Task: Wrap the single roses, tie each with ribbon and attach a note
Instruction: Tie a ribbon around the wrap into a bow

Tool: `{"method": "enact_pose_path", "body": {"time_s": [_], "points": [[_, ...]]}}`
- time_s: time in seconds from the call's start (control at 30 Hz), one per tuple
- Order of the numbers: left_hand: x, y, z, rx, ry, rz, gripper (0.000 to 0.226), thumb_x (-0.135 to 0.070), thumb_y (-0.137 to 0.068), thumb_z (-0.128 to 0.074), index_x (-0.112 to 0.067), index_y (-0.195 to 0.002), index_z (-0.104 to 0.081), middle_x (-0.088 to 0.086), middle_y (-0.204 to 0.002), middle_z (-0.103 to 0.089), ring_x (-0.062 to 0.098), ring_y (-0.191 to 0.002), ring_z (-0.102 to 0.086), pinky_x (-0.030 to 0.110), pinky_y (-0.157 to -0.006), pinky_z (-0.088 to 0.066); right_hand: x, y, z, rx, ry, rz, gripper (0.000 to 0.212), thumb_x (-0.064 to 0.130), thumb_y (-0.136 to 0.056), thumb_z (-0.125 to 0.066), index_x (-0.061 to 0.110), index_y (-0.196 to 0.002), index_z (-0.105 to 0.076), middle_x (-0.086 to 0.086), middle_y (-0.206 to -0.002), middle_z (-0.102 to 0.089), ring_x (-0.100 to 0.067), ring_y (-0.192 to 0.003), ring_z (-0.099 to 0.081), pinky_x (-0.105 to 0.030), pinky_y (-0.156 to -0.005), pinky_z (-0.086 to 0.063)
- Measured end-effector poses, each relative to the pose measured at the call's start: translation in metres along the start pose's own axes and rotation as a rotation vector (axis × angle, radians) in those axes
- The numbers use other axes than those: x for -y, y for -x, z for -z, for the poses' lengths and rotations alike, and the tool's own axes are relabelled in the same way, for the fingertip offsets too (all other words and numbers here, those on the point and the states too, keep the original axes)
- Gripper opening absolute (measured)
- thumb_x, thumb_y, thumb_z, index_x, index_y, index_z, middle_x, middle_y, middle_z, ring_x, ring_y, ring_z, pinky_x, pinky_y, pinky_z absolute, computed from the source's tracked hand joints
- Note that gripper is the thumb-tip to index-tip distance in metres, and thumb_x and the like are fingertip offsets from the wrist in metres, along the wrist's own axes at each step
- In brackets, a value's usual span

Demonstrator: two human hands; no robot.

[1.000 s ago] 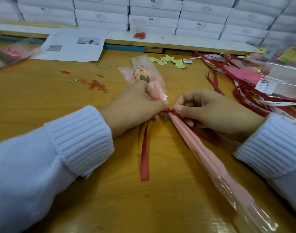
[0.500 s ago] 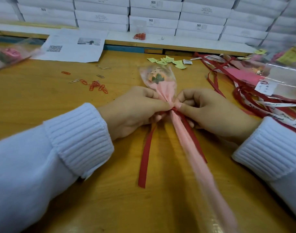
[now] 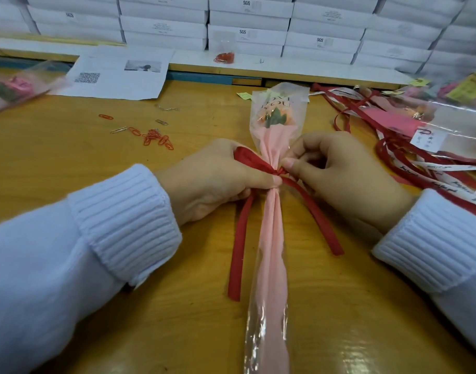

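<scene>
Single orange rose in a pink paper and clear cellophane sleeve (image 3: 272,228) lies flat mid wooden desk (image 3: 69,163), bloom pointing away from the person. Red ribbon (image 3: 238,249) knotted round its neck, two tails on the wood. Left hand (image 3: 218,179) pinches a ribbon loop beside the knot. Right hand (image 3: 339,176) pinches the ribbon at the knot. Orange paper clips (image 3: 155,137) scattered off left.
</scene>
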State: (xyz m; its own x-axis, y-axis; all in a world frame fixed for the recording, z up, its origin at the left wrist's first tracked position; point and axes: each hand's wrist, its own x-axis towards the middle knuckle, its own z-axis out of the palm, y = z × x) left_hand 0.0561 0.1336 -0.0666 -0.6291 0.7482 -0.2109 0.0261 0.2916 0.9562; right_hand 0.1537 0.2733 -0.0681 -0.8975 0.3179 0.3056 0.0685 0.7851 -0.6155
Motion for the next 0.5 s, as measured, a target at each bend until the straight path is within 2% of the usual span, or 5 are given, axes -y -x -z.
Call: {"method": "enact_pose_path", "body": {"time_s": [0.1,0.17,0.23,0.37,0.5], "points": [[-0.0001,-0.0003,-0.0001,-0.002,0.028,-0.001,0.024,-0.008,-0.072,-0.077,-0.003,-0.094,-0.069,0.017,-0.087,-0.07,0.007,-0.053,-0.053,0.016,-0.051,-0.047,0.0034,0.0008,-0.0017,-0.075,0.063,0.024,0.013,0.021,-0.087,-0.065,0.023,-0.074,-0.064,0.013,-0.06,-0.061,0.005,-0.061,-0.058,-0.004,-0.056,-0.041],[0.0001,0.0001,-0.0008,-0.003,0.053,-0.008,0.02,-0.007,-0.073,-0.077,-0.006,-0.091,-0.069,0.017,-0.087,-0.071,0.006,-0.052,-0.053,0.017,-0.054,-0.049,0.0051,0.0012,-0.0017,-0.085,0.032,-0.016,0.013,0.026,-0.086,-0.065,0.024,-0.074,-0.063,0.008,-0.058,-0.062,0.004,-0.056,-0.059,-0.005,-0.05,-0.041],[0.0006,0.0002,-0.0013,-0.014,0.071,-0.019,0.019,-0.008,-0.073,-0.077,-0.007,-0.09,-0.069,0.016,-0.091,-0.072,0.006,-0.053,-0.055,0.016,-0.055,-0.05,0.0058,0.0015,-0.0013,-0.073,-0.057,-0.131,0.017,0.034,-0.087,-0.062,0.021,-0.076,-0.063,0.013,-0.059,-0.064,0.001,-0.048,-0.058,-0.007,-0.044,-0.04],[0.0018,0.0004,-0.0013,-0.028,0.06,-0.045,0.02,-0.012,-0.072,-0.078,-0.011,-0.09,-0.069,0.009,-0.087,-0.073,0.008,-0.057,-0.057,0.017,-0.055,-0.051,0.0068,0.0011,-0.0014,-0.053,-0.477,-0.427,0.024,0.036,-0.088,-0.062,0.012,-0.087,-0.061,0.009,-0.053,-0.063,-0.002,-0.05,-0.059,-0.014,-0.046,-0.046],[0.0024,0.0019,-0.0026,-0.014,-0.026,-0.106,0.027,-0.016,-0.068,-0.081,-0.015,-0.091,-0.066,0.0,-0.074,-0.071,0.002,-0.052,-0.058,0.014,-0.049,-0.046,0.0098,0.0014,0.0025,0.023,-0.772,-0.488,0.011,0.018,-0.087,-0.064,0.008,-0.083,-0.064,0.002,-0.063,-0.069,-0.005,-0.057,-0.065,-0.015,-0.052,-0.051]]}}
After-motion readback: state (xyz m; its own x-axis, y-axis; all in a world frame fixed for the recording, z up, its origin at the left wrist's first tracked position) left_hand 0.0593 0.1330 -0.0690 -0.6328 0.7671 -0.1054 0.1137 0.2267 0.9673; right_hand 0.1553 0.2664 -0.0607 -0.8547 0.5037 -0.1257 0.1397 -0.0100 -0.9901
